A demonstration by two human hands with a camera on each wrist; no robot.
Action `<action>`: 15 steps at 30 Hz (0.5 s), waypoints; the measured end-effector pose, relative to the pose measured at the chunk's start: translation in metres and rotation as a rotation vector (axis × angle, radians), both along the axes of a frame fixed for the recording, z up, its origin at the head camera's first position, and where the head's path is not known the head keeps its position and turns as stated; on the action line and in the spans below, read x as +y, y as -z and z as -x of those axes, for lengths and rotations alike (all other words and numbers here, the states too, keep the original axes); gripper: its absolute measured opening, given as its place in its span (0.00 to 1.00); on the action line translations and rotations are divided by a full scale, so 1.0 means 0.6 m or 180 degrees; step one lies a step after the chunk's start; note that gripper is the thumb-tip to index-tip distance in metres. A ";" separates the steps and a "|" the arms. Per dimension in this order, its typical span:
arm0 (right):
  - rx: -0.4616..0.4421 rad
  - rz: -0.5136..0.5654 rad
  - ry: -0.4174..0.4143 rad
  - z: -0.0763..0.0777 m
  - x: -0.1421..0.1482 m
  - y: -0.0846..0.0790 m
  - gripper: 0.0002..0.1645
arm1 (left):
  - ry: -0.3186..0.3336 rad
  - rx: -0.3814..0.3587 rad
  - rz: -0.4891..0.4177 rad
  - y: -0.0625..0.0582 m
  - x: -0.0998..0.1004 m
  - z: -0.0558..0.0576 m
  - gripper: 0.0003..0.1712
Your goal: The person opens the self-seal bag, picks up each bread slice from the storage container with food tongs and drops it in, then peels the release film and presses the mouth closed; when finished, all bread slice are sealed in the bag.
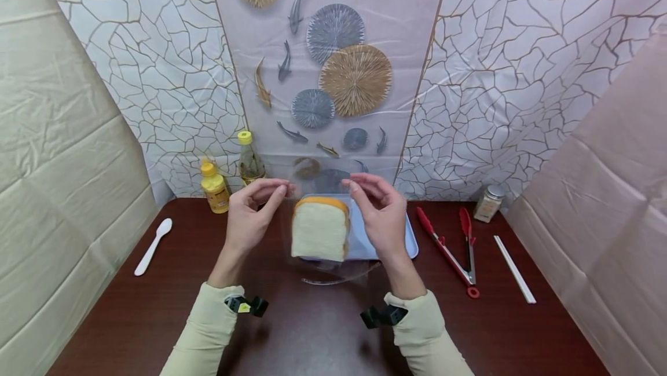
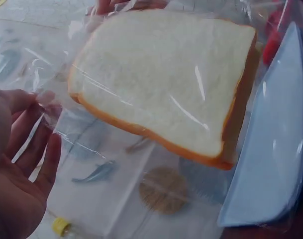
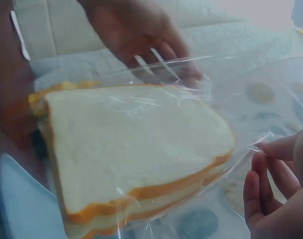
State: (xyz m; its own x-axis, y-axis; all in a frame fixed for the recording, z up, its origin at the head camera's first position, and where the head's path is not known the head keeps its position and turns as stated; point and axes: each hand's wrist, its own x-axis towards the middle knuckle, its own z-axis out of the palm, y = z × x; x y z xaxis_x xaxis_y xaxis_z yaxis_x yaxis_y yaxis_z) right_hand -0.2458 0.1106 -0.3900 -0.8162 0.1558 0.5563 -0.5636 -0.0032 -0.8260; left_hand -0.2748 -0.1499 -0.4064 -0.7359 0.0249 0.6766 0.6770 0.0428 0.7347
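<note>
A stack of sliced bread [image 1: 319, 231] with orange-brown crust hangs inside a clear plastic bag [image 2: 76, 32], held up above the table. Thumb and fingertips of my left hand [image 1: 254, 211] pinch the bag near its upper left. On the other side my right hand [image 1: 383, 214] pinches the bag at its upper right, as the right wrist view also shows. Behind and below the bag lies a light blue tray [image 1: 410, 245], partly covered by the bread and the right hand.
A yellow-capped squeeze bottle [image 1: 215, 188] and a taller bottle [image 1: 251, 161] stand at the back left. Left of the hands lies a white spoon [image 1: 153, 247]. At the right are red tongs [image 1: 453, 257], a spice jar [image 1: 488, 204] and white chopsticks [image 1: 515, 269].
</note>
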 end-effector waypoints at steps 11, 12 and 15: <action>0.0108 -0.0189 -0.0017 0.013 0.056 -0.001 0.14 | -0.0015 -0.0069 -0.0275 -0.001 0.006 -0.002 0.10; 0.0134 -0.0260 -0.0031 0.015 0.059 0.002 0.14 | -0.0014 -0.0075 -0.0232 -0.002 0.006 -0.003 0.10; 0.0246 -0.0377 0.0009 0.019 0.068 0.011 0.12 | -0.0010 -0.0078 -0.0156 -0.005 0.003 -0.005 0.10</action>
State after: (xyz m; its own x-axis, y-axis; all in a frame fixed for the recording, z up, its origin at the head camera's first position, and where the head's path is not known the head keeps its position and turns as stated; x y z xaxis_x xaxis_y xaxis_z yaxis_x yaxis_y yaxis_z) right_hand -0.2571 0.1515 -0.3966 -0.7699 0.0875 0.6321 -0.6254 0.0934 -0.7747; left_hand -0.2718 -0.1480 -0.4033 -0.7523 -0.0102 0.6587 0.6587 0.0086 0.7524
